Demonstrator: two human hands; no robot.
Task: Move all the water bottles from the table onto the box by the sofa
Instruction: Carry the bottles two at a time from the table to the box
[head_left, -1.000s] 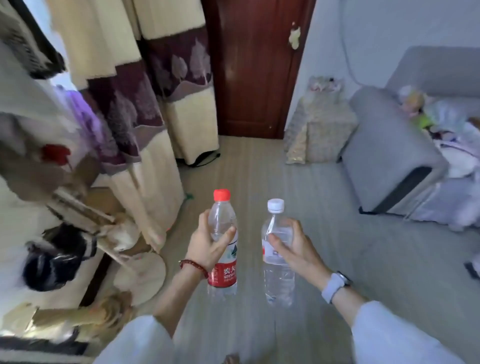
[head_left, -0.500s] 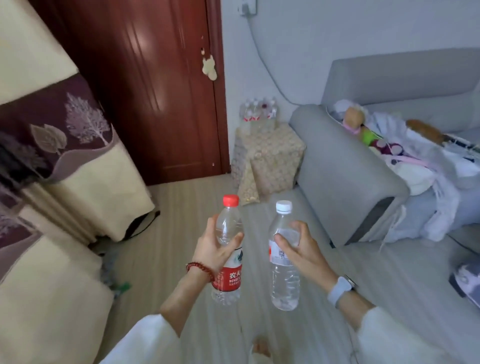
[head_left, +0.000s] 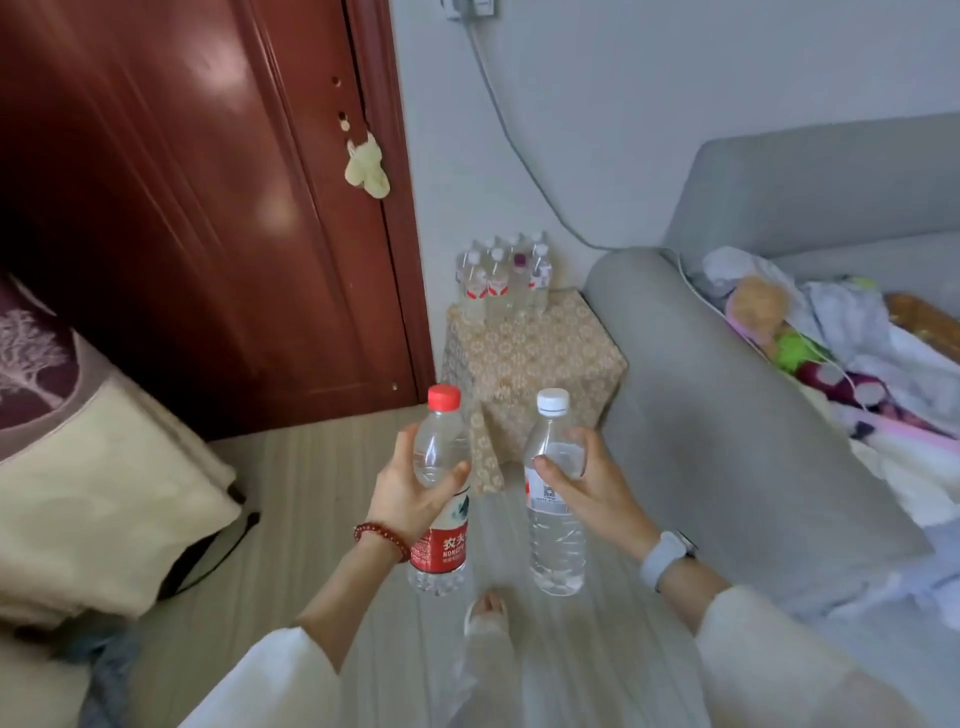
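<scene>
The left hand (head_left: 410, 493) is wrapped around the upper body of a red-capped bottle (head_left: 440, 499), fingers behind it and thumb across the front, just above its red label. The right hand (head_left: 587, 486) is closed in the same way on a white-capped bottle (head_left: 553, 499), gripping it below the shoulder. Both bottles stand upright, side by side and a little apart, held in the air above the pale striped floor (head_left: 311, 509). A red bead bracelet (head_left: 382, 538) circles the left wrist and a grey watch (head_left: 665, 558) the right; both forearms come out of white sleeves.

Farther off, straight beyond the two bottles, stands the box (head_left: 535, 353), draped in a floral patterned cloth and set just beside the left arm of the grey sofa (head_left: 727, 415). A cluster of water bottles (head_left: 501, 278) already stands on the far part of its top, against the wall; their exact number is hard to tell. The near part of the box top is bare.

A dark red wooden door (head_left: 182, 208) fills the far left, with a pale soft ornament (head_left: 366, 166) hanging on its edge. A cable (head_left: 514, 140) runs down the wall toward the sofa. Clothes and soft toys (head_left: 831, 343) lie heaped on the sofa seat at the right.
</scene>
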